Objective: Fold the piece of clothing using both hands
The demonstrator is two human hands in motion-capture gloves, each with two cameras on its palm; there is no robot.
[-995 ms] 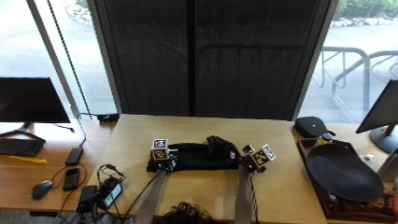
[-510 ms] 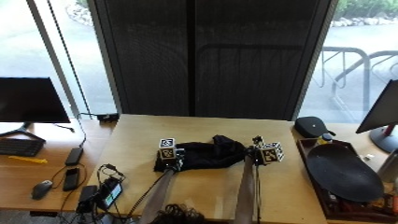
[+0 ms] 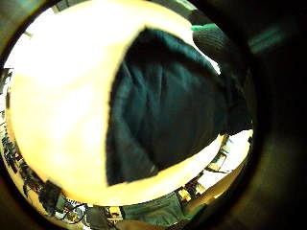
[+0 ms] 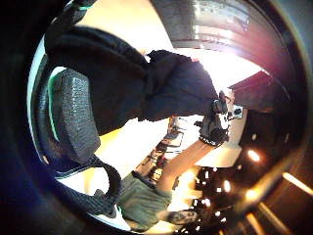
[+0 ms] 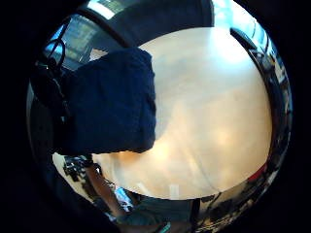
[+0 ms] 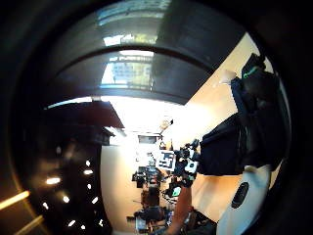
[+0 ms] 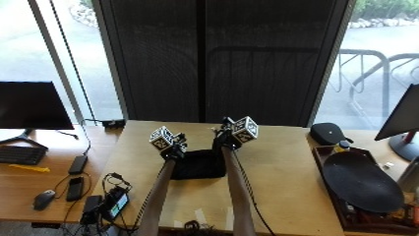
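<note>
Clothing (image 7: 199, 164) hangs lifted between left hand (image 7: 174, 151) and right hand (image 7: 224, 141).

Daylight enters through the windows (image 7: 52, 44) behind; glare washes the worktop (image 3: 62, 120) in palm views, whose edges darken and warp.

Monitor (image 7: 33, 105), keyboard (image 7: 19, 154), mouse (image 7: 43, 198) left; black round tray (image 7: 361, 181) right.

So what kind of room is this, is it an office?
Probably an office or lab by big windows: a monitor with keyboard and mouse on a side desk, and a wooden table holding dark clothing.
</note>
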